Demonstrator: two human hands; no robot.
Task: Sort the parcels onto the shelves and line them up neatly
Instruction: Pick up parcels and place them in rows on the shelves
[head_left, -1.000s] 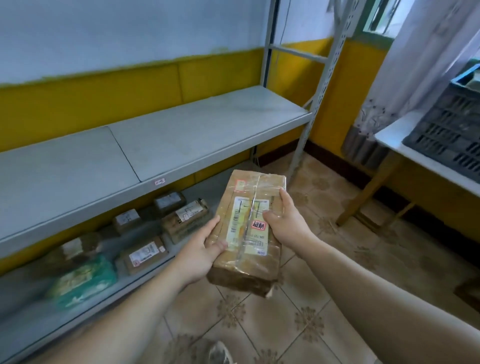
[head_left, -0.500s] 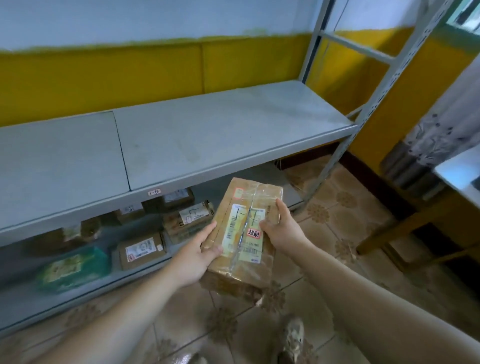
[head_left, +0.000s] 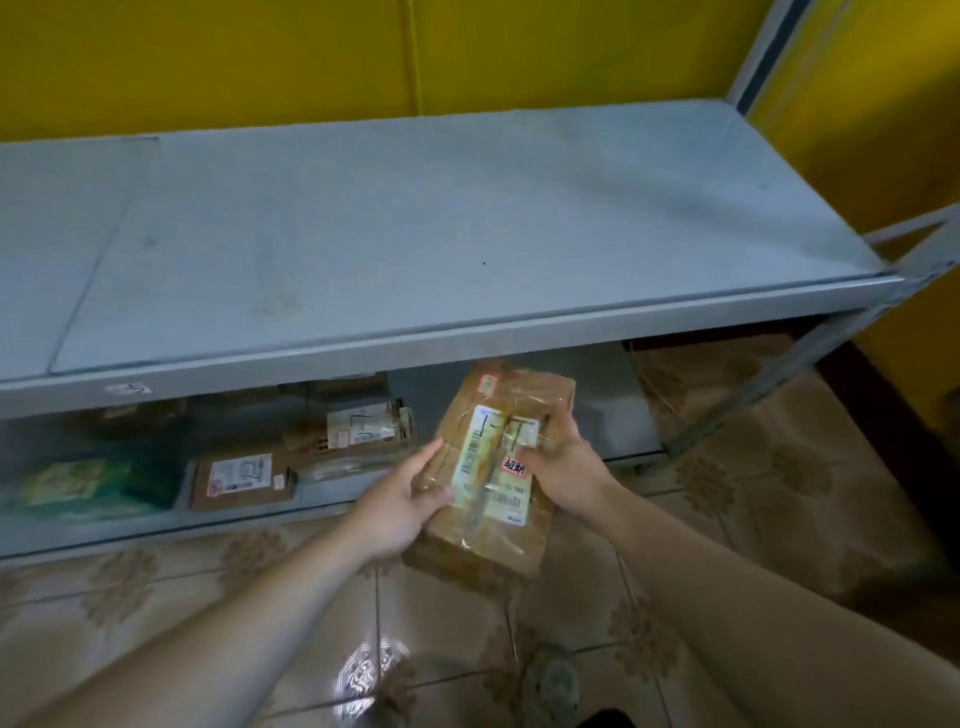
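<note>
Parcel (head_left: 498, 467): brown and taped, held in the air in front of the lower shelf (head_left: 613, 421) opening. It sits below the front edge of the top shelf (head_left: 415, 234) and touches neither.
Left hand (head_left: 400, 504): grips the parcel's left side, thumb on the top face. The fingers underneath are hidden.
Right hand (head_left: 566, 467): grips the right side, thumb curled onto the label (head_left: 491, 467) beside the red sticker (head_left: 514, 466).
Why held so: the label faces up toward the camera, probably so it can be read before a slot is chosen. Two hands steady a soft, bulky wrap.
Lower shelf stock: flat box (head_left: 241, 480), second box (head_left: 358, 434) behind and to its right, green packet (head_left: 93, 486) at far left. All lie label up near the front, likely so they can be read from above.
Likely slot: the bare stretch right of the second box (a judgement).
Hidden: the top shelf covers the back of the lower shelf, where only dim shapes show. The parcel blocks part of the opening.
Hard to read: label print and the shelf tag (head_left: 127, 388) are blurred, and the green packet is smeared.
Cut off: shoe (head_left: 550, 680) at the bottom edge.
</note>
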